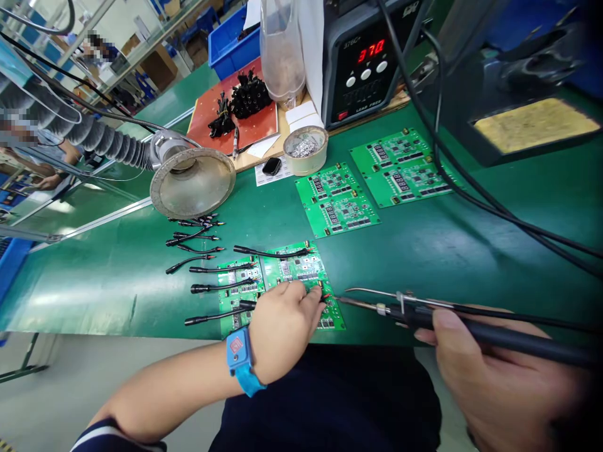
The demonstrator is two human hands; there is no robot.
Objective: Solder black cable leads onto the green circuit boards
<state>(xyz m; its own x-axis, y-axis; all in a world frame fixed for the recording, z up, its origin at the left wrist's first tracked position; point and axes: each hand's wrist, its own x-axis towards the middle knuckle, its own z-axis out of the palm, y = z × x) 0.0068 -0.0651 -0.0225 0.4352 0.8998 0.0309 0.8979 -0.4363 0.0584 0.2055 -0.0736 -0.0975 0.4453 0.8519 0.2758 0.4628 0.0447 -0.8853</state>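
My left hand (285, 323), with a blue wrist strap (240, 361), rests closed on a green circuit board (296, 267) at the bench's front edge, its fingertips pinching a small wire lead against the board. My right hand (490, 376) grips a black soldering iron (471, 329); its metal tip points left, a little short of the left fingertips. Several black cable leads (219, 287) lie across the neighbouring board (235, 298) and on the mat to its left.
Two more pairs of green boards (336, 201) (400, 166) lie farther back. A fume-extractor funnel (193, 182) on a grey hose sits at left. A tape roll holding solder bits (306, 149), a soldering station reading 370 (362, 56) and a sponge holder (534, 125) stand behind. Black cables (471, 188) cross right.
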